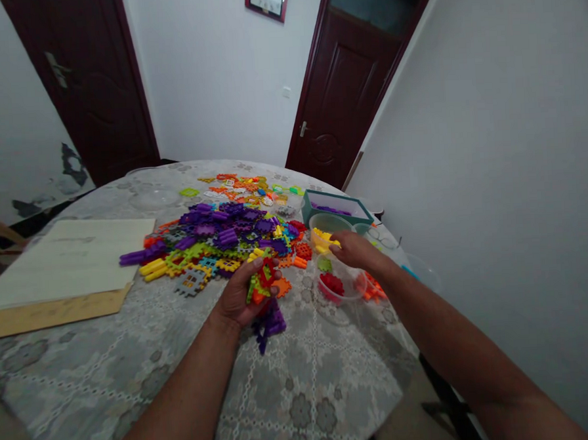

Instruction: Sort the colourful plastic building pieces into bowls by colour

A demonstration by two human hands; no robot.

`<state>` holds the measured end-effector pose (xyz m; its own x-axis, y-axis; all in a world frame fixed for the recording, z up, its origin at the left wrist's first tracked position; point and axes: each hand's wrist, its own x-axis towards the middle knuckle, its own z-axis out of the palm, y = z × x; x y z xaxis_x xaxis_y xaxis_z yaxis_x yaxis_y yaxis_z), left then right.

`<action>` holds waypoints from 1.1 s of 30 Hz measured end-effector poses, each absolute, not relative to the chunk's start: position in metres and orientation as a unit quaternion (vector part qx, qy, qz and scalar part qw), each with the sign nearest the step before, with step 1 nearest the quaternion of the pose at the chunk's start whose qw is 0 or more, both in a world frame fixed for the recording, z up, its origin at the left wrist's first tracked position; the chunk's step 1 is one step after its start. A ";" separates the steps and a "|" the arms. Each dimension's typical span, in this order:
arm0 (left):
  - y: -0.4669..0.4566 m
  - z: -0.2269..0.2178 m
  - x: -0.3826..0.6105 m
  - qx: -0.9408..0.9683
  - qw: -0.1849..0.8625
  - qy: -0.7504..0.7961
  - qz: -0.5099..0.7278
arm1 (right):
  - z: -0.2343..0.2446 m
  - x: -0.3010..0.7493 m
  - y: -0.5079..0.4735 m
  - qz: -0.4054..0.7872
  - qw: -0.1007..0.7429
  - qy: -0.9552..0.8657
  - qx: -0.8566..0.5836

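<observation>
My left hand [241,292] curls round a bunch of small plastic building pieces [262,279], red, green, orange and purple, held just above the table. My right hand [352,248] reaches over a clear bowl of yellow pieces [320,237], fingers bent down at its rim; what they pinch is hidden. A big heap of coloured interlocking pieces [221,240], mostly purple, lies spread in front of both hands. A clear bowl with red pieces [335,287] stands under my right wrist.
A round table with a grey patterned cloth [292,377] carries everything. A teal box [335,206] stands behind the bowls. Paper sheets on brown cardboard [64,265] lie at the left. Two dark doors and a white wall stand behind.
</observation>
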<state>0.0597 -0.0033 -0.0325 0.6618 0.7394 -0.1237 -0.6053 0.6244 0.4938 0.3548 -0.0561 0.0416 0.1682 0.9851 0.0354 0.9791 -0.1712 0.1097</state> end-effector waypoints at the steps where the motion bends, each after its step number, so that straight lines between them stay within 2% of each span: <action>1: -0.003 -0.032 0.060 0.209 0.887 0.160 0.379 | 0.043 0.354 -0.058 0.057 0.026 0.638 0.767; 13: -0.004 -0.031 0.060 0.219 0.884 0.162 0.380 | 0.040 0.345 -0.079 -0.026 0.037 0.618 0.785; 18: -0.005 -0.031 0.060 0.219 0.886 0.160 0.377 | 0.042 0.343 -0.077 -0.118 0.015 0.609 0.784; 26: -0.004 -0.032 0.061 0.219 0.886 0.160 0.377 | 0.039 0.358 -0.043 -0.351 0.013 0.513 0.783; 33: -0.004 -0.033 0.060 0.229 0.882 0.166 0.377 | 0.034 0.351 -0.021 -0.379 0.037 0.511 0.771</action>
